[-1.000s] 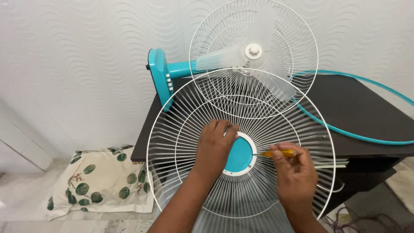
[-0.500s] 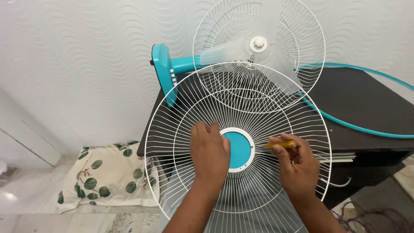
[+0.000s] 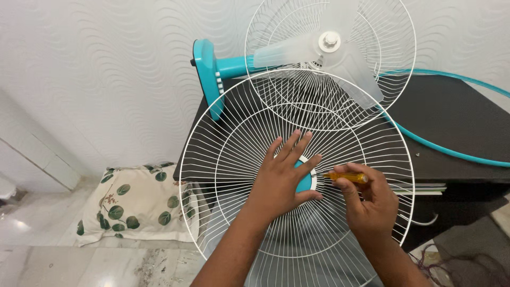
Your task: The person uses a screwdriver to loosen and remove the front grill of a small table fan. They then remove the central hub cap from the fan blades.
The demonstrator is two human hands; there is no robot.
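A round white wire fan guard [image 3: 228,133] stands tilted in front of me, with a teal centre disc [image 3: 305,183] ringed in white. My left hand [image 3: 284,178] lies flat on that disc, fingers spread, covering most of it. My right hand [image 3: 369,204] grips a small yellow-handled screwdriver [image 3: 346,177] whose tip points at the disc's right rim. Behind the guard a teal fan [image 3: 220,69] lies on a dark table [image 3: 451,119], its pale blades [image 3: 329,50] sitting inside the rear wire guard.
A teal ring [image 3: 446,151] curves across the dark table at right. A leaf-patterned pillow [image 3: 133,204] lies on the pale floor at left. Cables [image 3: 451,266] trail on the floor at lower right. A white textured wall stands behind.
My left hand has opened from a curled hold at the disc's left edge and now lies flat across the disc. The screwdriver hand stays at the right rim. The view has shifted slightly.
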